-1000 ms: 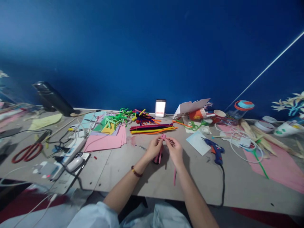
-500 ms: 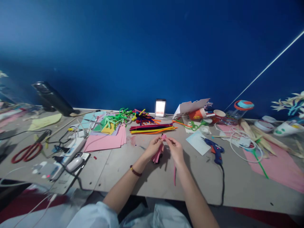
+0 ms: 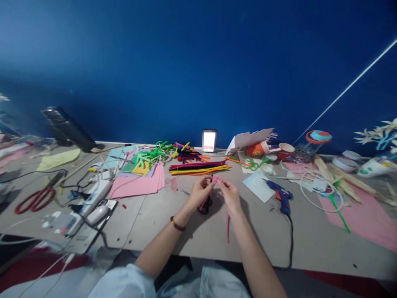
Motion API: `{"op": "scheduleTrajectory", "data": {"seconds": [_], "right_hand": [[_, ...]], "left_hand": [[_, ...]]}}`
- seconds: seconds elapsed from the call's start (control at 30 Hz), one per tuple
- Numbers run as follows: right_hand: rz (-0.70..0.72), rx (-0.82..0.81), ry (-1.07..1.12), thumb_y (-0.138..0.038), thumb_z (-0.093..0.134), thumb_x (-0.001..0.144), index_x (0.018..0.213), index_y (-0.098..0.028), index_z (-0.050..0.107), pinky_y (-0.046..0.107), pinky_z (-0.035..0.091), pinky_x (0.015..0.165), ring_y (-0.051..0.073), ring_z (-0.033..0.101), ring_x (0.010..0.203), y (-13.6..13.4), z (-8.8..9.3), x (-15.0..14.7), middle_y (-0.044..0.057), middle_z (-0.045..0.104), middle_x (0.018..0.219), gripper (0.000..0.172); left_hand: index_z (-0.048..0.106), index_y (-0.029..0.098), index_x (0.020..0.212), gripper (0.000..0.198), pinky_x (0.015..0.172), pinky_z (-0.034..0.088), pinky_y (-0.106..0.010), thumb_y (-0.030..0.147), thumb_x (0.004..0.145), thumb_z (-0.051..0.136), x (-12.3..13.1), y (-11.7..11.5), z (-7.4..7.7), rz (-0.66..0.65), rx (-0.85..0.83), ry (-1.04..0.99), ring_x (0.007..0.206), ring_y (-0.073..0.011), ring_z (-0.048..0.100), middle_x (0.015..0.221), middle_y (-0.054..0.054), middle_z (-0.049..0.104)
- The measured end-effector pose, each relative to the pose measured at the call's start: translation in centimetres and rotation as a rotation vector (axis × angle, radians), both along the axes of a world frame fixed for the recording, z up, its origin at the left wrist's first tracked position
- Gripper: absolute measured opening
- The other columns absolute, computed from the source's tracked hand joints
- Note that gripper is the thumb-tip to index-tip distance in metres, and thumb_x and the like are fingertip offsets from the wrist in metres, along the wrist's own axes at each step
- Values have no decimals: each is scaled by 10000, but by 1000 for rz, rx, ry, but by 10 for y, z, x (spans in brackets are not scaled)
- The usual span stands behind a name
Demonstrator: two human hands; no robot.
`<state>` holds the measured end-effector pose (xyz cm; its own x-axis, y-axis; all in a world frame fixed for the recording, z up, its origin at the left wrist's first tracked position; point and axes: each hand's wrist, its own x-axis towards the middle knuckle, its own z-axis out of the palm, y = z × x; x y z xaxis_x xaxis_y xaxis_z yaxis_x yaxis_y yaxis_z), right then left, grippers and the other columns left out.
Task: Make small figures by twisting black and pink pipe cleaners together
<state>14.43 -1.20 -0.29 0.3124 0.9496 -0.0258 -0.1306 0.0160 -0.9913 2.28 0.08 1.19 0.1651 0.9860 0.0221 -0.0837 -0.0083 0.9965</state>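
Note:
Both my hands meet over the middle of the table, fingers closed. My left hand (image 3: pixel 201 193) pinches pink pipe cleaners; their coiled upper end (image 3: pixel 215 179) shows between the fingertips, and part of their lower ends shows beneath the hand. From the right, my right hand (image 3: pixel 228 194) pinches at the same coiled end. A loose pink strand (image 3: pixel 228 230) hangs below my right hand. Under my left hand lie the black loops (image 3: pixel 204 209) of what look like scissors, partly covered. Just beyond my hands lies a row of coloured pipe cleaners (image 3: pixel 198 169).
A blue glue gun (image 3: pixel 281 195) with a cord lies to the right beside a pale blue sheet (image 3: pixel 258 186). Pink paper (image 3: pixel 136 182), a power strip (image 3: pixel 88 205) and red-handled scissors (image 3: pixel 35 200) are on the left. A phone (image 3: pixel 209 141) stands against the blue wall.
The lower ends of the pink bundle have swung mostly out of sight behind my left hand, uncovering the black loops. My fingertips have shifted slightly at the coiled end.

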Motion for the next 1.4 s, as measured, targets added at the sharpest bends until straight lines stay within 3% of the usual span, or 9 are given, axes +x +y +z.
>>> {"op": "scheduleTrajectory", "data": {"seconds": [0.17,0.33,0.53,0.7,0.9,1.03,1.2,1.4], "right_hand": [[-6,7,0,-589,677,593,748,-161,669,220,272,389,85,396,422,1,-2,-1,-18,567,541,455],[11,25,-52,-581,659,619,763,-175,680,233,318,422,119,467,482,0,-2,-3,-7,591,561,430],[-2,35,-60,-562,661,626,775,-170,679,236,354,451,125,495,515,-1,-3,-4,7,618,611,420],[-8,19,-57,-546,670,623,761,-177,660,227,340,436,114,476,499,0,-4,-3,6,615,623,394],[25,-49,55,-523,705,594,734,-171,636,201,268,394,74,379,444,-1,2,-5,-24,552,584,385],[32,-105,140,-523,733,546,722,-169,630,193,222,397,52,316,424,-4,9,-7,-51,503,551,408],[33,-110,170,-514,749,531,721,-176,627,194,213,411,53,303,422,-5,10,-8,-76,451,502,406],[34,-97,140,-520,730,571,743,-174,626,197,223,412,56,309,434,-4,7,-8,-55,493,543,400]], "left_hand": [[682,153,966,347,512,411,-203,432,785,587,0,-1,-6,129,251,253,544,-82,501,826,-43,678],[702,156,962,282,681,479,-263,347,814,557,-1,-1,-12,181,343,311,743,-158,605,871,-72,701],[697,154,976,281,676,493,-268,333,814,551,1,-2,-13,168,271,232,775,-167,621,909,-77,705],[687,155,1016,328,517,444,-217,373,808,556,3,-3,-8,127,174,116,629,-118,569,892,-60,702],[687,128,972,361,445,377,-195,396,735,639,6,-2,-4,135,41,-79,499,-64,466,780,-39,678],[652,135,975,386,461,393,-178,379,681,708,6,-2,-4,127,-17,-215,463,-48,458,615,24,594],[624,141,846,366,521,460,-194,386,611,762,8,-2,-4,170,-52,-265,557,-83,557,677,-4,627],[652,135,823,342,495,439,-192,391,618,753,9,-4,-2,161,-61,-273,512,-68,526,691,-13,644]]}}
